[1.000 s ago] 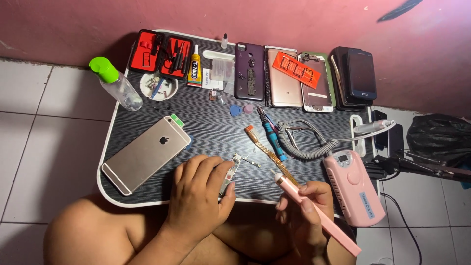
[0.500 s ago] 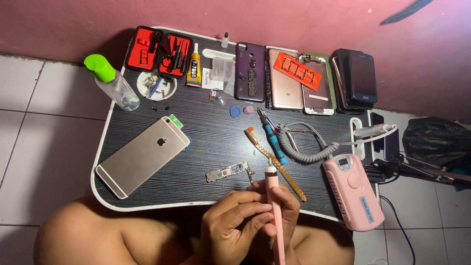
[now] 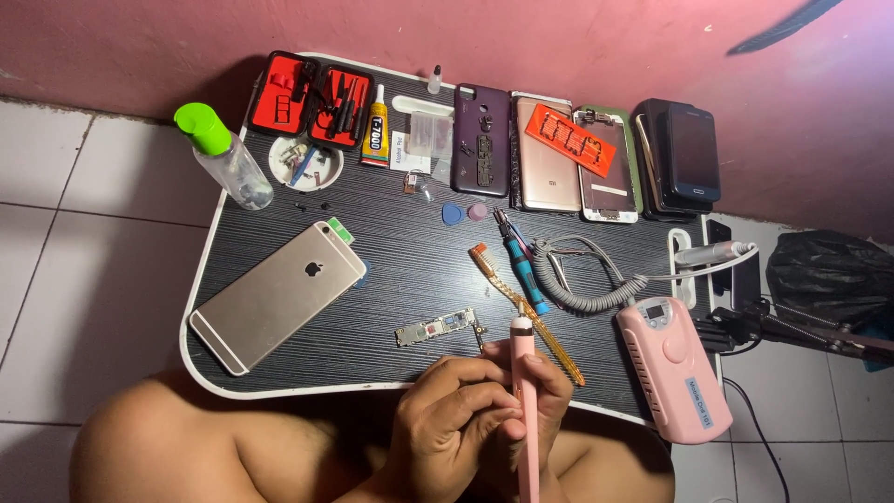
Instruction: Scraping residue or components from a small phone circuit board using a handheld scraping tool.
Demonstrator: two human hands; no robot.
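Black ribbed laminate covers my desk (image 3: 307, 373), and I take the small circuit board (image 3: 438, 329) near its front edge as my landmark. Far left of the board and toward the wall stands a clear bottle (image 3: 226, 156) with a green cap. Just left of the board lies a gold phone (image 3: 277, 296), face down and angled, probably set aside so its back stays within reach. Behind the board, along the wall, sit a red tool case (image 3: 312, 98) and a row of phone shells. Directly in front of the board, over the desk's front edge, my left hand (image 3: 452, 419) and right hand (image 3: 545, 401) meet on a pink pen-shaped tool (image 3: 525, 410). Both grips are clamped around its body, tip up toward the board, likely two-handed for steadiness. Right of the board lie a toothbrush (image 3: 523, 312) and a pink control box (image 3: 672, 365) with its coiled cord.
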